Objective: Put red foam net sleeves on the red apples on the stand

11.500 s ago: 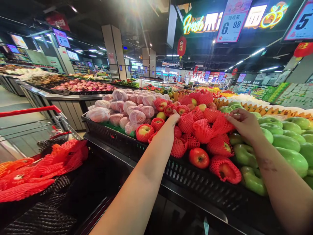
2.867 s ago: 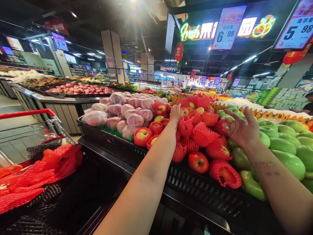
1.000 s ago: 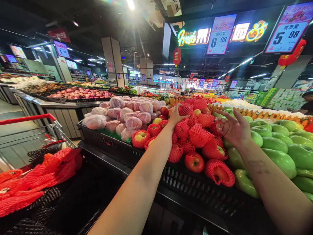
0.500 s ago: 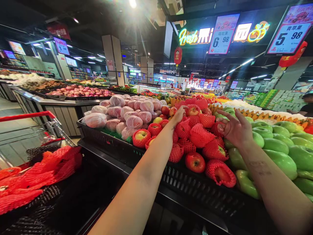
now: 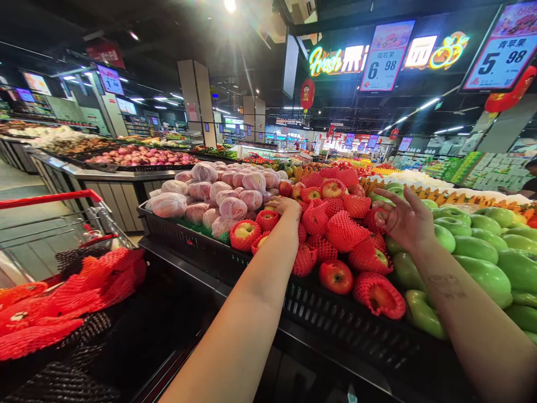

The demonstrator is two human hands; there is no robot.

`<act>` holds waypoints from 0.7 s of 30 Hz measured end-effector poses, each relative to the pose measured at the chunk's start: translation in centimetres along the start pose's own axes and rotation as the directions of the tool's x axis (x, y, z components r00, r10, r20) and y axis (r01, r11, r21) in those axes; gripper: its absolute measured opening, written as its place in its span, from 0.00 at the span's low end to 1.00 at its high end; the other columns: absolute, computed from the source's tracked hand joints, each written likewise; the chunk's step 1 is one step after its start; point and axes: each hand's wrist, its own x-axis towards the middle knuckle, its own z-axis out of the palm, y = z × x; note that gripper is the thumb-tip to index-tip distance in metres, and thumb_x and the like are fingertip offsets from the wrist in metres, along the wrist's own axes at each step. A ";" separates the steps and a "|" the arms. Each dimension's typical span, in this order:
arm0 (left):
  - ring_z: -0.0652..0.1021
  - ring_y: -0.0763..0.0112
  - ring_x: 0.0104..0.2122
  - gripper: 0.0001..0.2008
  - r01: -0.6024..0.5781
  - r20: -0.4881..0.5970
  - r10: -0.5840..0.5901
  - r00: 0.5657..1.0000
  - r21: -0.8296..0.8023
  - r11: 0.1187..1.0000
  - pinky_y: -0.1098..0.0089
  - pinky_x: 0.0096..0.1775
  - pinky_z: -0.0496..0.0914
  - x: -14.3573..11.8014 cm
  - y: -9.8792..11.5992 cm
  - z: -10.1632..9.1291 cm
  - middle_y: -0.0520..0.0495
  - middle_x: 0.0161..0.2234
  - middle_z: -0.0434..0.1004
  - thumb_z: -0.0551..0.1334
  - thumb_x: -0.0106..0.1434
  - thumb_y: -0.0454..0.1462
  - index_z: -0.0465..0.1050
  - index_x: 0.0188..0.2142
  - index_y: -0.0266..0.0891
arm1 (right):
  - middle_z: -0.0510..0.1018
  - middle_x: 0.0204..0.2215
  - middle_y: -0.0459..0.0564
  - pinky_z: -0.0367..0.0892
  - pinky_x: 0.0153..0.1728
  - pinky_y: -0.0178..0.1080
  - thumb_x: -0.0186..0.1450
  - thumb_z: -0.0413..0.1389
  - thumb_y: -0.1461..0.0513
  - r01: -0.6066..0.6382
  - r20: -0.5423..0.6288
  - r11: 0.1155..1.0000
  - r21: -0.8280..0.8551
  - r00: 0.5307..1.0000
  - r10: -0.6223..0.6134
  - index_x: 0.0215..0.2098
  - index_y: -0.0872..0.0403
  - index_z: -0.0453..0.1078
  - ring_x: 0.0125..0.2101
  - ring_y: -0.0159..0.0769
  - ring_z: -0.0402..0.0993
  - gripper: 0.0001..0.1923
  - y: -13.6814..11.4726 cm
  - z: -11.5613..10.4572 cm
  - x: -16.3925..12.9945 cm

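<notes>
My left hand (image 5: 287, 207) reaches across the red apples, fingers stretched leftward over apples beside the wrapped fruit; its fingertips are partly hidden and I see nothing lifted in it. Below it sits an apple in a red foam net (image 5: 245, 234). My right hand (image 5: 406, 221) is raised between the red and green apples, fingers apart, holding nothing. Close behind its fingers are netted red apples (image 5: 375, 220); green apples (image 5: 482, 271) lie beneath and right of it. A bare red apple (image 5: 336, 276) lies at the front of the black crate (image 5: 331, 319).
Plastic-wrapped pinkish fruit (image 5: 232, 207) fills the crate's left part. Red foam nets (image 5: 100, 285) are heaped at lower left, near a shopping cart's red handle (image 5: 50, 198). Onions (image 5: 138, 157) lie on a stand behind. A person (image 5: 531, 182) is at the far right edge.
My left hand has moved left and slightly nearer, from the middle red apples toward those beside the wrapped fruit. My right hand stays nearly in place. The view has shifted slightly.
</notes>
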 end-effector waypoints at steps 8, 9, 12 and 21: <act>0.60 0.36 0.72 0.29 0.035 -0.053 -0.030 0.998 0.093 0.995 0.35 0.68 0.56 1.5 -0.7 0.4 0.26 0.71 0.58 0.66 0.58 0.34 0.72 0.61 0.38 | 0.80 0.36 0.49 0.71 0.30 0.40 0.51 0.74 0.44 0.348 0.230 0.650 -0.676 0.937 -0.262 0.48 0.47 0.78 0.32 0.38 0.75 0.31 1.5 0.0 -0.2; 0.61 0.38 0.72 0.27 0.029 -0.061 -0.023 0.998 0.098 0.995 0.36 0.68 0.56 1.7 -0.8 0.4 0.26 0.71 0.59 0.65 0.60 0.34 0.73 0.60 0.38 | 0.81 0.41 0.50 0.74 0.35 0.44 0.50 0.75 0.44 0.377 0.281 0.596 -0.709 0.926 -0.252 0.50 0.46 0.78 0.36 0.42 0.76 0.33 1.8 0.0 -0.1; 0.64 0.41 0.70 0.21 0.016 -0.078 -0.008 0.997 0.103 0.995 0.39 0.69 0.57 2.2 -1.2 0.3 0.28 0.68 0.63 0.61 0.64 0.34 0.76 0.56 0.38 | 0.82 0.50 0.54 0.74 0.50 0.55 0.49 0.74 0.43 0.400 0.396 0.527 -0.750 0.910 -0.127 0.55 0.46 0.77 0.47 0.51 0.77 0.38 2.6 -0.5 0.3; 0.63 0.41 0.70 0.19 0.000 -0.104 0.011 0.995 0.102 0.995 0.39 0.66 0.64 2.2 -1.1 0.0 0.28 0.68 0.63 0.56 0.68 0.34 0.76 0.56 0.37 | 0.77 0.32 0.47 0.71 0.39 0.46 0.53 0.67 0.59 0.433 0.417 0.399 -0.808 0.899 -0.133 0.54 0.49 0.78 0.33 0.41 0.72 0.30 2.6 -1.9 1.4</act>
